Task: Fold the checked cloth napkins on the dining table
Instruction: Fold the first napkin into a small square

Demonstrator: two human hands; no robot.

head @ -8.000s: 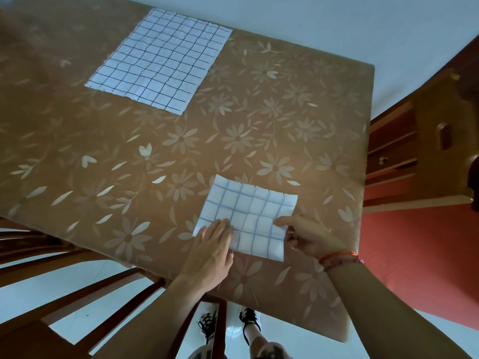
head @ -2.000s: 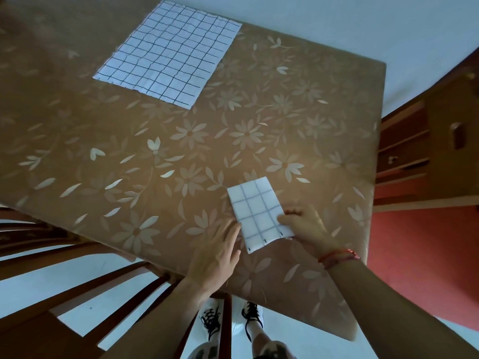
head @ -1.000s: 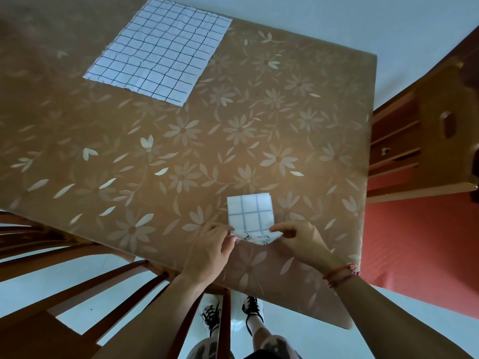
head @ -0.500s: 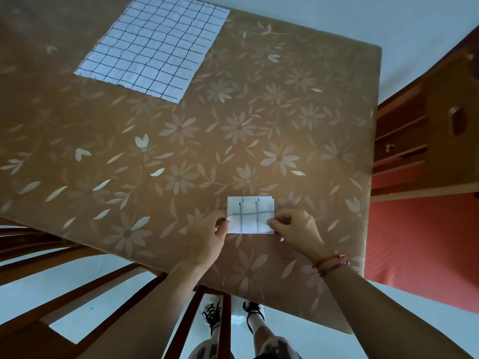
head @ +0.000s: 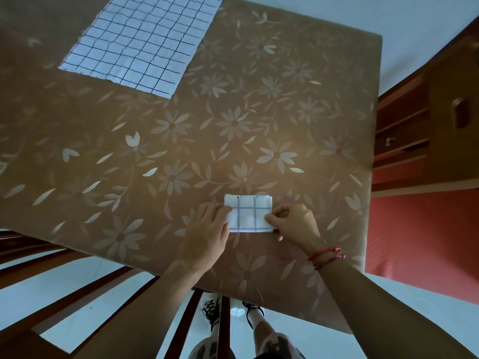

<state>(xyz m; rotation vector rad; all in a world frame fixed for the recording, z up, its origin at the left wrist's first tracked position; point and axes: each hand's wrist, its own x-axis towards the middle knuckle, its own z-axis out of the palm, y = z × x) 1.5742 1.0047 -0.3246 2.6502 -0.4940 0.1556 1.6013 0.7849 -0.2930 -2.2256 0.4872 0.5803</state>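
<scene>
A small folded checked napkin [head: 248, 213], white with dark grid lines, lies flat near the table's front edge. My left hand [head: 207, 231] rests flat with its fingertips on the napkin's left edge. My right hand [head: 293, 221] pinches the napkin's right edge between thumb and fingers. A second checked napkin [head: 140, 40] lies spread out, unfolded, at the far left of the dining table [head: 181, 141].
The table wears a brown cloth with pale flowers. Wooden chair backs [head: 64, 294] stand at the near left below the table edge. A wooden cabinet [head: 427, 130] and a red wall panel [head: 420, 242] are on the right. Feet in shoes show under the table.
The near napkin has shrunk from a wide square to a narrow strip and then to a small rectangle. In the last half second both hands stayed on its two side edges.
</scene>
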